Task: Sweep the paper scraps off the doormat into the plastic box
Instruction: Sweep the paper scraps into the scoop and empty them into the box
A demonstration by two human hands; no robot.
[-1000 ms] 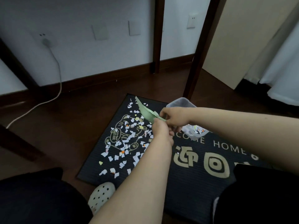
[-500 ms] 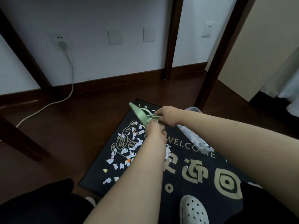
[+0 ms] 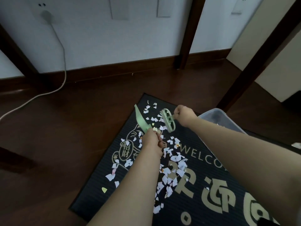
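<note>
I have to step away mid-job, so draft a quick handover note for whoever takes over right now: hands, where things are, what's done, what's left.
Left hand: grips the green dustpan, raised over the doormat.
Right hand: grips the small green brush, also raised.
Plastic box: at the mat's far right edge, contents unclear.
Paper scraps: scattered across the mat's left part.
Done: tools in hand.
Left: sweep the scraps into the dustpan and tip them into the box.
</note>
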